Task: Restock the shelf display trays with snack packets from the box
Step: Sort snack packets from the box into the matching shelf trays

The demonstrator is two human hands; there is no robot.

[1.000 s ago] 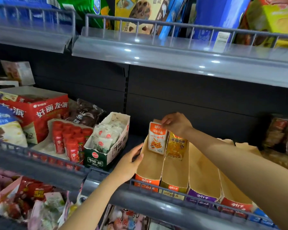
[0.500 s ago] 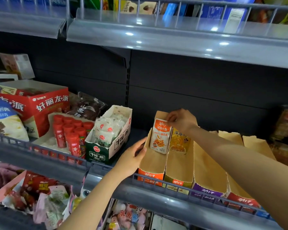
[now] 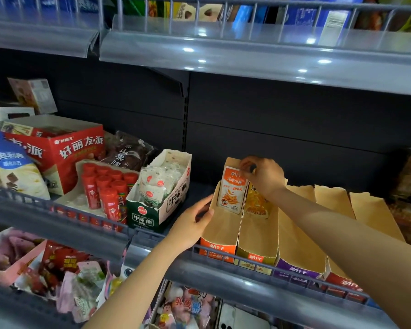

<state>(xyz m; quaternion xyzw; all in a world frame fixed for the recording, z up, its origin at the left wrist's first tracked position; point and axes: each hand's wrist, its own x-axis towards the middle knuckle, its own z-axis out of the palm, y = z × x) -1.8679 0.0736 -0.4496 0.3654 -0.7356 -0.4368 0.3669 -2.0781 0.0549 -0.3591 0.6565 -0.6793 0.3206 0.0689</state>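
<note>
Several narrow cardboard display trays stand side by side on the middle shelf. The leftmost, orange-fronted tray (image 3: pixel 220 236) holds an upright orange snack packet (image 3: pixel 231 189) at its back. My right hand (image 3: pixel 262 174) pinches the top of that packet. My left hand (image 3: pixel 193 224) grips the orange tray's left wall, thumb over the edge. The yellow-fronted tray (image 3: pixel 258 243) beside it holds a yellow packet (image 3: pixel 256 203), partly hidden behind my right wrist. The purple-fronted tray (image 3: pixel 297 257) and the red-fronted tray (image 3: pixel 342 279) show only bare brown cardboard. The supply box is out of view.
A green-and-white tray of white packets (image 3: pixel 159 198) stands just left of my left hand, then red tubes (image 3: pixel 105 188) and a red carton (image 3: pixel 55 148). A grey wire rail (image 3: pixel 223 262) runs along the shelf front. The upper shelf (image 3: pixel 259 55) overhangs.
The view has tilted down slightly. My right hand stays pinched on the orange packet's top at the tray's back, and my left hand's thumb has hooked over the tray's left wall.
</note>
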